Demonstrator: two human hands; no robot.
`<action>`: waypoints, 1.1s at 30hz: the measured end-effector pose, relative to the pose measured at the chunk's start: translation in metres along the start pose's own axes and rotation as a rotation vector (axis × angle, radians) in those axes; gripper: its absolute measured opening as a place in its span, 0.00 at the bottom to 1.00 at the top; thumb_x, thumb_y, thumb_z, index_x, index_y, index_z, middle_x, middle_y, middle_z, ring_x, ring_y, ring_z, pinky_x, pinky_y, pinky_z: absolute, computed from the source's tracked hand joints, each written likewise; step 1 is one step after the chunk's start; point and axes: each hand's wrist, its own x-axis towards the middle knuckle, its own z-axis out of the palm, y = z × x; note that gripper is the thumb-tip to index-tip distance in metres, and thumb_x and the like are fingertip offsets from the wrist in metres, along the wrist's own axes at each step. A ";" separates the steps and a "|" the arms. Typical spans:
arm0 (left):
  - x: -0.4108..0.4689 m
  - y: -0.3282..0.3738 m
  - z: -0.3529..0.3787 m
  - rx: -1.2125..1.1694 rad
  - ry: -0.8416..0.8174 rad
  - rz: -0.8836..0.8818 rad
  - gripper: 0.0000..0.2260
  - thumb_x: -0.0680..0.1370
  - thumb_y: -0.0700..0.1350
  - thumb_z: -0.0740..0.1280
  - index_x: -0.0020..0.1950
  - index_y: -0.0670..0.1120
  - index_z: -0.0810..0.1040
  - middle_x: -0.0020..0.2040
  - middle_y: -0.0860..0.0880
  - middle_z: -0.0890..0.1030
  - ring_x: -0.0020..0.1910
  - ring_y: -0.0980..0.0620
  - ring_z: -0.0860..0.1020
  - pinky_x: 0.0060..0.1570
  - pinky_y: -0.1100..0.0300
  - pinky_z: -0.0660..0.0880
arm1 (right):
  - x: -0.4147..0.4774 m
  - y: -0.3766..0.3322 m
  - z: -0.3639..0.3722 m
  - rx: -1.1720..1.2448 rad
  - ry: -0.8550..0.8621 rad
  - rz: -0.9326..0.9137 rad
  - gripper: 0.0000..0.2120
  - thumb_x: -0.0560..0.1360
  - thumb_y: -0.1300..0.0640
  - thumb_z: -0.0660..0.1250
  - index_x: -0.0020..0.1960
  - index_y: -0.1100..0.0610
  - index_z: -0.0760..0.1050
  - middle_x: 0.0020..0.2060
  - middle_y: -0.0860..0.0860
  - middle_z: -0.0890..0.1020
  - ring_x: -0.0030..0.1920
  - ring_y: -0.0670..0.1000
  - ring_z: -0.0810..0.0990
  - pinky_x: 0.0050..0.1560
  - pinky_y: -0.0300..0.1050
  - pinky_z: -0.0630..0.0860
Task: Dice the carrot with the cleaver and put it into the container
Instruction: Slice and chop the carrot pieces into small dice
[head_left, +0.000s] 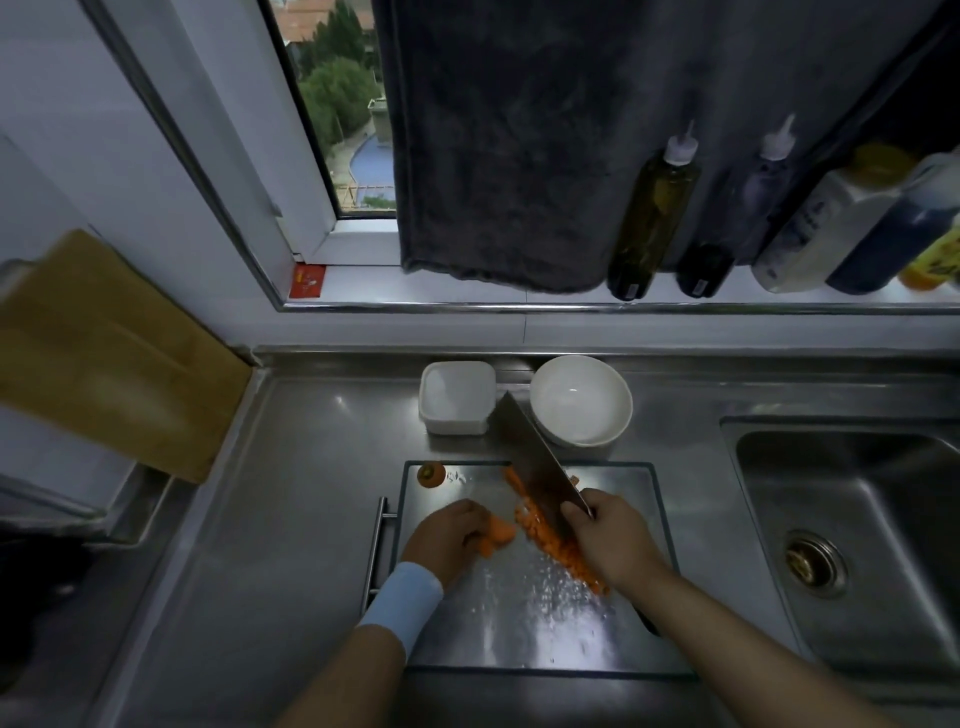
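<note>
Head view: left hand (449, 535) fingers curled over carrot chunk (496, 535), pinning it to steel cutting board (519, 623) for slicing. Right hand (618, 540) wraps cleaver (540, 462) handle, blade beside diced pile (550, 545). White square container (457, 397) just behind board, handy for transfer.

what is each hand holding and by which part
The right hand has the cleaver, its grip around the handle, which the fist hides. The left hand holds the carrot chunk by its left end.

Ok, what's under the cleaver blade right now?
Diced carrot on the steel board, showing beside the cleaver. Whatever lies directly beneath the blade is hidden.
</note>
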 end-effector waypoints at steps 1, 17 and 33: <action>-0.003 -0.002 0.001 0.018 -0.001 0.015 0.08 0.77 0.39 0.67 0.53 0.46 0.83 0.57 0.54 0.78 0.53 0.58 0.76 0.53 0.78 0.64 | -0.002 -0.001 0.003 -0.012 0.003 -0.010 0.09 0.82 0.52 0.61 0.46 0.48 0.77 0.37 0.44 0.80 0.40 0.44 0.77 0.36 0.35 0.66; -0.022 -0.021 0.017 0.153 0.011 0.174 0.14 0.79 0.46 0.64 0.65 0.50 0.77 0.68 0.54 0.72 0.66 0.56 0.70 0.62 0.73 0.60 | -0.035 0.003 0.043 -0.078 -0.035 0.055 0.08 0.81 0.51 0.63 0.52 0.50 0.81 0.41 0.47 0.83 0.43 0.47 0.80 0.46 0.45 0.78; -0.050 -0.039 0.030 -0.110 0.177 0.092 0.08 0.74 0.43 0.65 0.48 0.49 0.84 0.50 0.54 0.79 0.49 0.59 0.76 0.52 0.63 0.74 | -0.061 -0.003 0.074 -0.175 -0.040 0.097 0.09 0.81 0.50 0.62 0.57 0.49 0.78 0.46 0.49 0.84 0.48 0.51 0.81 0.49 0.46 0.77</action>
